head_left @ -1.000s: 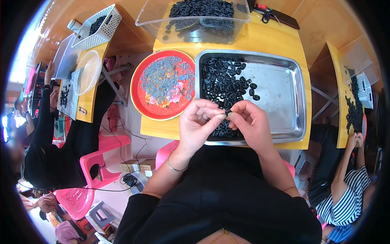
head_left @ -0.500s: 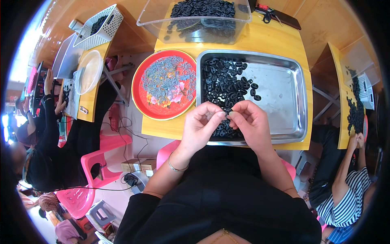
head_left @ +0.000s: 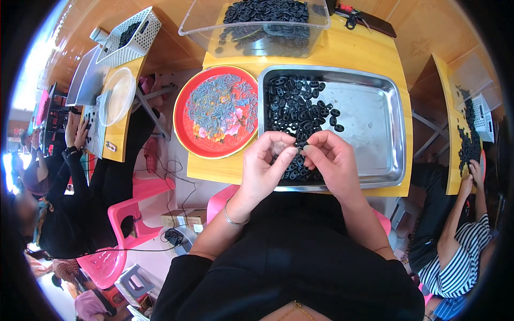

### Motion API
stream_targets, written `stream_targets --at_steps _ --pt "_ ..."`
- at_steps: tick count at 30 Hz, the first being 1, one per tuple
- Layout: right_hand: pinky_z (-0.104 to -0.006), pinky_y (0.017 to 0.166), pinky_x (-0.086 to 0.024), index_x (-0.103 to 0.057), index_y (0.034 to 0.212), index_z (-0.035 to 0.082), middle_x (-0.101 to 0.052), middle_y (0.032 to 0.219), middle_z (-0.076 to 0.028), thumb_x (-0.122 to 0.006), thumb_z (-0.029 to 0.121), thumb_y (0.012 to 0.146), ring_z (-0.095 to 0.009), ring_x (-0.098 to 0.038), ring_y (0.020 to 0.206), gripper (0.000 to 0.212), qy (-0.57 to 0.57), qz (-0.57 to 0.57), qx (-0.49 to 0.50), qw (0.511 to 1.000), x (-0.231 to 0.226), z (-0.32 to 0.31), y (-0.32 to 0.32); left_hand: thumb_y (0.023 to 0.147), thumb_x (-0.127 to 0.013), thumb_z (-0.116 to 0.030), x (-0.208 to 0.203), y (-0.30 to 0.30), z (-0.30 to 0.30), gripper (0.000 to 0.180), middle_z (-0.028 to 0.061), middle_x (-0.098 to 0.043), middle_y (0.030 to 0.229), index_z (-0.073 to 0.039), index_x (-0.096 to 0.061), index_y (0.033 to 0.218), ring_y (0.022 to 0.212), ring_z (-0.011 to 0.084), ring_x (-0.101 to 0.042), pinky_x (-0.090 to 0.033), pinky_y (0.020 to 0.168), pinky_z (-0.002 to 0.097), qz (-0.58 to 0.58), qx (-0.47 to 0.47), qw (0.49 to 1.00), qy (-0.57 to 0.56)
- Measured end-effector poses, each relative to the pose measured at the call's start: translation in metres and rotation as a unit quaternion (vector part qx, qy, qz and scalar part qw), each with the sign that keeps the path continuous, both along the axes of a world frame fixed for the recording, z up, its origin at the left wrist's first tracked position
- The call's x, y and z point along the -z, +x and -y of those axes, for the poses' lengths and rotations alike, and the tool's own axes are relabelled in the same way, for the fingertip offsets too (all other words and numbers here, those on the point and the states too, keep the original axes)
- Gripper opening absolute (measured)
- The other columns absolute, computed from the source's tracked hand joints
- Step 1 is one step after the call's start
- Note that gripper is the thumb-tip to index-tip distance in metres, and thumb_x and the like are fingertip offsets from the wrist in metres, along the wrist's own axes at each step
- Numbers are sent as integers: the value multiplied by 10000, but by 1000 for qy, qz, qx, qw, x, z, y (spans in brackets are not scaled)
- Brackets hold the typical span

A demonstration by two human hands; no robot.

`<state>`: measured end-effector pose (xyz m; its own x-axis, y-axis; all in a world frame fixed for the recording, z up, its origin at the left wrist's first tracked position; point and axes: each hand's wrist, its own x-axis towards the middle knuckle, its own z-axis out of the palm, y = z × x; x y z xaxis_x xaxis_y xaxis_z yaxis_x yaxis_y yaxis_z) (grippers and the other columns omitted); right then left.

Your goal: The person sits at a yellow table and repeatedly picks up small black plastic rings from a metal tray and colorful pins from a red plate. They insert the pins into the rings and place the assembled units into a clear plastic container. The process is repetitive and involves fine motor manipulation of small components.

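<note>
Both my hands meet above the front of a steel tray (head_left: 396, 160), fingertips nearly touching. A small black piece (head_left: 301, 148) shows at the fingertips of my right hand (head_left: 333, 160), pinched by its thumb and forefinger. My left hand (head_left: 263, 165) is curled, its thumb and forefinger bent close to that piece; whatever lies between them is too small to name. Loose black oval pieces with holes (head_left: 292, 104) heap in the tray's left half, under and beyond my hands. Left of it, a round red floral tray (head_left: 184, 131) holds many small grey slender pieces (head_left: 214, 99).
A clear plastic bin (head_left: 195, 27) of black pieces stands at the back of the yellow table (head_left: 364, 53). A dark case and small tools (head_left: 352, 21) lie back right. Co-workers sit at tables left and right. A pink chair (head_left: 126, 219) and cables stand at left.
My left thumb and forefinger have parted slightly, while my right hand stays almost in place. The co-workers' hands on both sides have moved.
</note>
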<state>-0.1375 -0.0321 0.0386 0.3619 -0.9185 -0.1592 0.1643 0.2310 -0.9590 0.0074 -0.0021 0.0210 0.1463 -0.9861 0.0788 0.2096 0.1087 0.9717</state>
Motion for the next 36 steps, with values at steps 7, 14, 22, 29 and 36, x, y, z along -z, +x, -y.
stream_targets --at_steps 7,14,22,29,36 --pt "-187 575 -449 -530 871 8 -575 743 -15 -575 63 834 -53 -538 631 80 -10 -7 -6 1000 3 0 1 846 -567 -36 4 7 -1 42 -2 -530 763 3 -556 832 673 24 -476 -382 591 173 12 60 998 3" --pt "-187 572 -446 -530 875 5 -572 748 -15 -575 69 837 -52 -535 631 87 -10 2 -16 1000 2 0 0 803 -596 11 2 9 1 29 17 -550 785 5 -596 832 678 41 -496 -381 571 175 57 42 997 -40" --pt "-187 573 -440 -533 882 6 -563 748 -11 -577 71 837 -53 -532 638 90 24 14 -52 998 1 4 -4 726 -634 78 -4 15 4 86 90 -600 809 31 -617 796 747 133 -564 -445 654 237 187 36 977 -100" --pt "-191 587 -445 -536 886 10 -563 769 -11 -578 57 833 -55 -536 658 83 0 23 -41 999 4 2 -4 731 -628 72 -6 15 3 82 83 -600 805 26 -626 799 729 122 -557 -442 630 228 181 55 981 -38" --pt "-190 612 -445 -544 902 11 -570 784 -11 -564 29 825 -57 -539 684 82 -43 -62 46 996 3 10 -36 731 -638 19 -12 1 19 65 76 -597 792 18 -622 794 661 124 -537 -433 608 239 305 115 944 -50"
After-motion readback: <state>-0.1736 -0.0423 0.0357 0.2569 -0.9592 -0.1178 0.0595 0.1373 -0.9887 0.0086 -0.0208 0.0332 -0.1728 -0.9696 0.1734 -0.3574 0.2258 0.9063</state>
